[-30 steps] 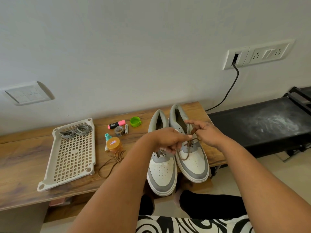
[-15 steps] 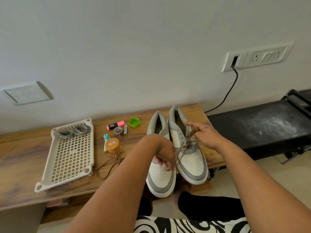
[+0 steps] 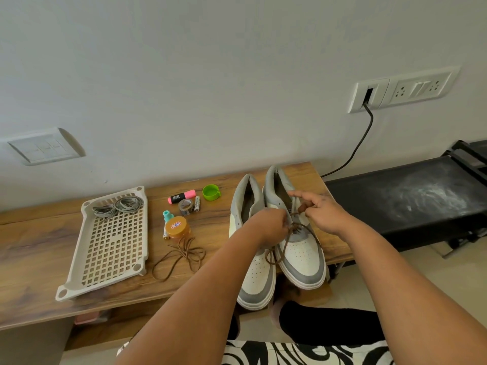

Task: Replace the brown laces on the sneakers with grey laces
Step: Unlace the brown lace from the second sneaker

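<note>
Sneakers [image 3: 297, 248], right end of desk [image 3: 39, 259]. Brown lace [image 3: 295, 233] in right one: left hand [image 3: 271, 227] and right hand [image 3: 321, 212] grip pinched on it. Grey laces [image 3: 118, 205] far in tray [image 3: 79, 280], left.

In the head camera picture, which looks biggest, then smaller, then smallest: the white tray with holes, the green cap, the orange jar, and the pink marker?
1. White tray, by far the largest.
2. Orange jar.
3. Pink marker and green cap look about alike: the marker is longer, the cap rounder, so they tie.
</note>
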{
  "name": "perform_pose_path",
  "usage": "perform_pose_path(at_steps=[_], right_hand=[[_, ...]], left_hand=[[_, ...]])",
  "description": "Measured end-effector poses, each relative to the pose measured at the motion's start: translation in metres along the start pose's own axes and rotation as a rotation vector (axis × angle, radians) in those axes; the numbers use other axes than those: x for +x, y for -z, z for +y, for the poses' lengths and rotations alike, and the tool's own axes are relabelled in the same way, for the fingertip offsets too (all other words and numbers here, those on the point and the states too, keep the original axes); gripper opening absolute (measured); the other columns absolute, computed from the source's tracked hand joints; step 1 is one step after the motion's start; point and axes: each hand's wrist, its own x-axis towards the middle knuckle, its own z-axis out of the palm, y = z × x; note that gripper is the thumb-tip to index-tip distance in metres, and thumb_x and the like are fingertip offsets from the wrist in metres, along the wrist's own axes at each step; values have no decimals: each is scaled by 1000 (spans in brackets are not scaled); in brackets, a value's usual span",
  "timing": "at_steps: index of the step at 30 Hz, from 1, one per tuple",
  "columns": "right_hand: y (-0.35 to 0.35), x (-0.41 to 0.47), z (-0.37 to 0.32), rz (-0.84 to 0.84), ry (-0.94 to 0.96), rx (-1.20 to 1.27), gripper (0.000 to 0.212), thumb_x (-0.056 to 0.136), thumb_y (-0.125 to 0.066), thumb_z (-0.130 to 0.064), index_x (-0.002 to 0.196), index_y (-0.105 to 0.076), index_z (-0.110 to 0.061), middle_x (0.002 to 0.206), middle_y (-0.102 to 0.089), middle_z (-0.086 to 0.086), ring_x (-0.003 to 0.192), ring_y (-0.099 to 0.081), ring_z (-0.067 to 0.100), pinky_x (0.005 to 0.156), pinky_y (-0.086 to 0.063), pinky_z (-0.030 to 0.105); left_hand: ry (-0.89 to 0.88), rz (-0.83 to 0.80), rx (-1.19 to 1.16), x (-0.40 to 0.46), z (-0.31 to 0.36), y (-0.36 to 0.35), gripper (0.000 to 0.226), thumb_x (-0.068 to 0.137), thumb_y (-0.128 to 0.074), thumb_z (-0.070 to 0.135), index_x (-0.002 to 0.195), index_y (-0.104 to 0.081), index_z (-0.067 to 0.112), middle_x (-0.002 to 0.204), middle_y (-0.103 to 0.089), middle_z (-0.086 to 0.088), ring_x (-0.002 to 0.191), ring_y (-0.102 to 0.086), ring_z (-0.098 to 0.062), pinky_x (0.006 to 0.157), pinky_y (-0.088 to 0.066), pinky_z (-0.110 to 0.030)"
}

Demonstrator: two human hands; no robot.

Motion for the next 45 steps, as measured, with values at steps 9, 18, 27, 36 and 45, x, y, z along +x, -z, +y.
perform_pose_path(at_steps=[9,18,27,36,45], right_hand=[[1,-2,-2,25,-4,-97,57,98,-48,-13,135,-45,-55,132,-57,1,121,-52,16,97,-45,33],[1,-7,-5,28,23,-103,59,97,-48,-10,137,-44,-53,127,-58,-1,115,-54,15,82,-46,26],[3,-6,-6,73,45,-171,50,98,-48,-17,134,-48,-53,100,-57,-7,75,-56,11,65,-49,26],[3,-21,-22,255,-103,-402,27,89,-63,-47,89,-66,-20,85,-62,-5,75,-57,11,61,-45,27],[-17,-11,-11,42,-406,-63,48,83,-71,-49,104,-63,-5,81,-66,6,69,-58,17,58,-43,28]], left_hand=[[171,-508,411,-23,4,30,26,91,-57,14,66,-55,10,63,-50,-1,65,-50,-17,72,-43,-28],[113,120,98,-6,0,8,34,95,-55,46,94,-58,12,85,-57,0,83,-55,-17,72,-46,-30],[95,-142,77,-7,-2,16,22,93,-57,22,75,-54,11,72,-52,-2,72,-51,-18,67,-43,-27],[-17,282,98,-11,-4,14,67,88,-54,-2,143,-32,30,105,-54,-4,82,-58,-21,60,-46,-32],[-53,156,103,-3,-5,2,36,87,-60,7,119,-45,12,100,-62,-9,87,-59,-24,71,-52,-35]])
